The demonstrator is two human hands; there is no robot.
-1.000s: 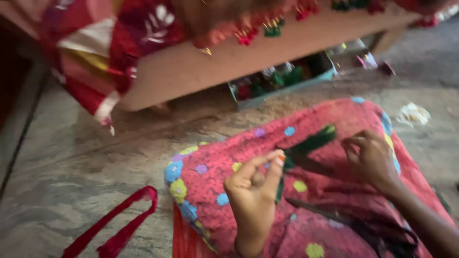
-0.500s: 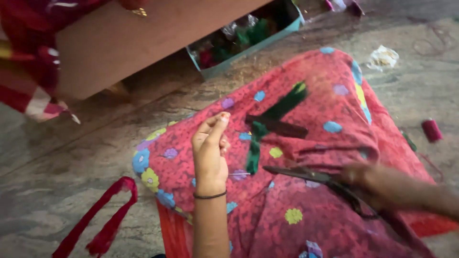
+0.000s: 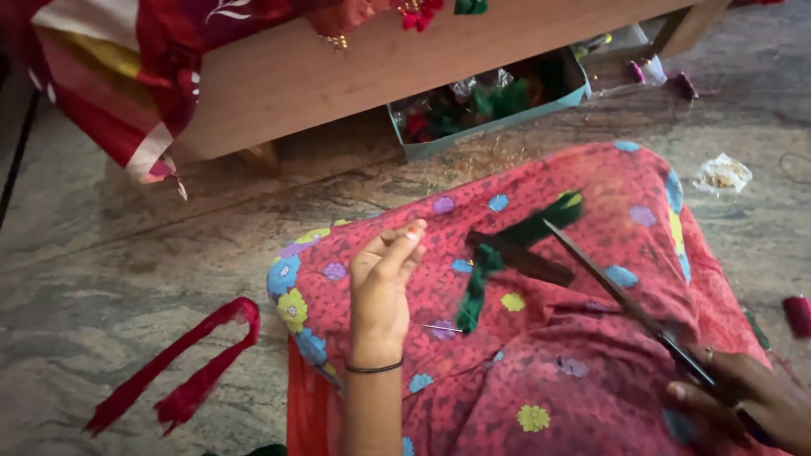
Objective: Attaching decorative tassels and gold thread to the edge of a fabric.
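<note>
My left hand (image 3: 382, 287) is raised over my lap with thumb and fingertips pinched together, likely on a fine thread that I cannot make out. A needle (image 3: 443, 328) lies on the red flowered cloth (image 3: 524, 380) just right of that hand. My right hand (image 3: 748, 404) at the lower right grips a pair of scissors (image 3: 621, 295), blades pointing up-left toward a dark brown strip (image 3: 522, 257) and green fabric pieces (image 3: 507, 245) lying on the cloth.
A wooden bed frame (image 3: 338, 67) draped with red patterned cloth runs along the top. A teal box (image 3: 490, 105) of craft bits sits under it. A red ribbon loop (image 3: 182, 371) lies on the stone floor at left, a red spool (image 3: 797, 314) at right.
My right hand left the green pieces, took up the scissors and now points them toward the pieces. My left hand stayed raised and pinched. The camera shifted.
</note>
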